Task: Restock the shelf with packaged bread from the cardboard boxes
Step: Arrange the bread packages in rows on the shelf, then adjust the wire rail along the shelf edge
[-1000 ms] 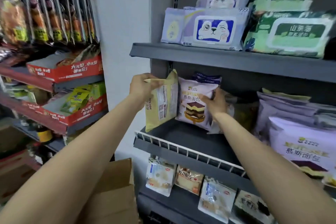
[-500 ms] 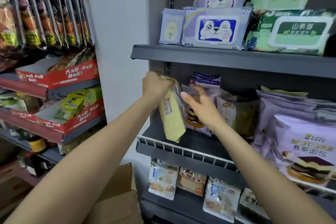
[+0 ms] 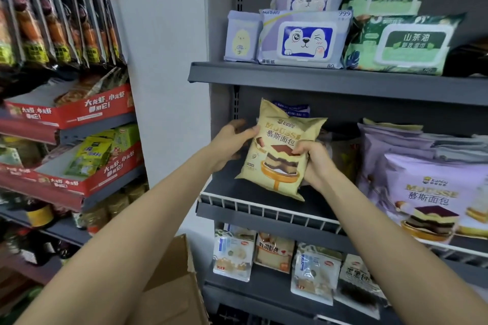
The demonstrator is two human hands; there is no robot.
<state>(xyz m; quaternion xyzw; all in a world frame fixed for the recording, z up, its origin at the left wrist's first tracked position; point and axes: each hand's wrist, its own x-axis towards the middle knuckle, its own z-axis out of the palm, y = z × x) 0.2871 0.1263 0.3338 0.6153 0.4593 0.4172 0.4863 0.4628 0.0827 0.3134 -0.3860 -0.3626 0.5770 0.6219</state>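
Note:
A yellow mousse bread pack stands front-facing over the left part of the middle grey shelf. My left hand grips its left edge. My right hand grips its right side near the bottom. Another pack with a blue-printed top stands behind it, mostly hidden. Purple mousse bread packs are stacked at the right of the same shelf. An open cardboard box sits low, beneath my left forearm.
A white wire rail runs along the shelf front. Wet-wipe packs fill the shelf above. Small bread packs stand on the shelf below. To the left, red snack trays and hanging black packs fill another rack.
The yellow pack has turned from edge-on to front-facing. My right hand left the pack behind and took hold of the yellow pack's right side.

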